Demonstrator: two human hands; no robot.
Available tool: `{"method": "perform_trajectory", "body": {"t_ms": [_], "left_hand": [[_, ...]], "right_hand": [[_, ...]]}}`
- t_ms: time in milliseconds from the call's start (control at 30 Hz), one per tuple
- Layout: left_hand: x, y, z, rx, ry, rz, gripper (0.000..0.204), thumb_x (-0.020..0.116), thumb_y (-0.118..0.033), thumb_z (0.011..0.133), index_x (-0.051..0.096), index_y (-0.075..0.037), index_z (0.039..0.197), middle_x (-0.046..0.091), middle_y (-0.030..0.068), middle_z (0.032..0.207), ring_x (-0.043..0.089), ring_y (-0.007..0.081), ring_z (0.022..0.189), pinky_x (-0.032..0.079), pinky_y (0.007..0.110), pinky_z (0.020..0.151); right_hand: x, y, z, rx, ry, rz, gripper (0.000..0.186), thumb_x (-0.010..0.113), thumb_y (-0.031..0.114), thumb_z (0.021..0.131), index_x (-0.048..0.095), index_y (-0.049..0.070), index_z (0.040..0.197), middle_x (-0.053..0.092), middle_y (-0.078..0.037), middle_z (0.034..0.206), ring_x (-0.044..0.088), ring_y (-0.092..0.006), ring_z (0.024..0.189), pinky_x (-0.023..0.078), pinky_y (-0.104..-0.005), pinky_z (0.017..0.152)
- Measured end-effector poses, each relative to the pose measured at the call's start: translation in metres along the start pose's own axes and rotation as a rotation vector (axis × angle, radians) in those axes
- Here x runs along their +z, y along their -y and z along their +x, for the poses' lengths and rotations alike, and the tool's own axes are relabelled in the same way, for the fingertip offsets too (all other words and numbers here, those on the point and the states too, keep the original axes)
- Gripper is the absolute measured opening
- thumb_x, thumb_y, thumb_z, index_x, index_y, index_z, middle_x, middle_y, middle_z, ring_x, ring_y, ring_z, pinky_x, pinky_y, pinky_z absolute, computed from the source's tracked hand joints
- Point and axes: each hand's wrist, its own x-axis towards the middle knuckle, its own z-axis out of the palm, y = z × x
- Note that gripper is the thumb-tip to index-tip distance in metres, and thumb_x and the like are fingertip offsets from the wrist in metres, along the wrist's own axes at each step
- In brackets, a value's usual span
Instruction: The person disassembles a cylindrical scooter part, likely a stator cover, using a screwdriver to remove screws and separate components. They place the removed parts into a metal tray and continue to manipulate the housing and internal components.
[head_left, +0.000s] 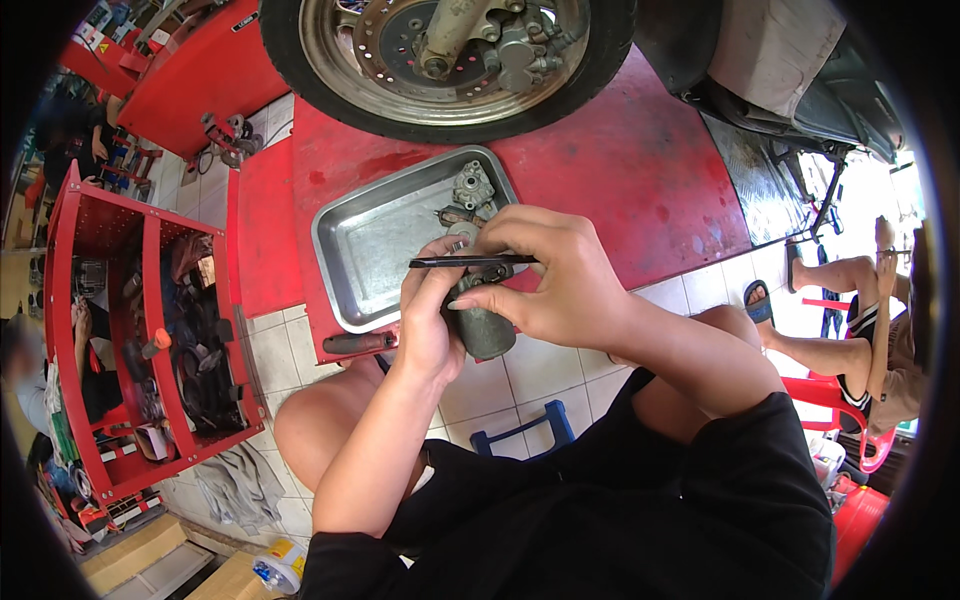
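Note:
My left hand [428,318] is closed around a grey, cylindrical metal part [487,335], which looks like a small motor. It is held over the near right side of a metal tray [365,255]. My right hand [560,280] comes over it from the right, with its fingers pinched on a thin black tool [440,262]. This tool lies level across the top of the part; its exact kind is unclear. My fingers hide much of the part's upper end. Inside the tray, beyond my hands, rests a cast metal piece [473,187] with smaller fittings beside it.
The tray stands on a red lift platform [620,190] below a motorcycle wheel [450,125]. A dark-handled tool [358,343] lies by the tray's near edge. Left is a red tool cart [150,330]. A blue stool frame [525,432] is below me; another person [865,330] sits at right.

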Motion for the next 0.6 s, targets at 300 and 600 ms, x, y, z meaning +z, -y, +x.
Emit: {"method": "perform_trajectory", "body": {"t_ms": [300,600], "left_hand": [[0.0017,-0.0016,-0.0034,-0.042,0.014,-0.195,0.041,0.055,-0.025,0.094,0.049,0.002,0.123,0.062,0.0129,0.103,0.061,0.0193,0.096,0.051,0.031,0.082],[0.0078,-0.0077,-0.0072,-0.062,-0.016,-0.112,0.04,0.047,-0.032,0.095,0.054,-0.001,0.12,0.062,0.0129,0.11,0.061,0.0248,0.103,0.05,0.038,0.092]], "right_hand": [[0.001,-0.0033,0.0005,-0.083,-0.023,0.049,0.028,0.084,0.012,0.069,0.07,0.0,0.091,0.066,-0.012,0.086,0.066,-0.0294,0.076,0.053,-0.0348,0.066],[0.0023,0.0013,0.0014,-0.05,0.001,0.045,0.026,0.083,0.006,0.071,0.066,-0.004,0.087,0.066,-0.013,0.088,0.067,-0.0264,0.077,0.053,-0.0334,0.068]]}}
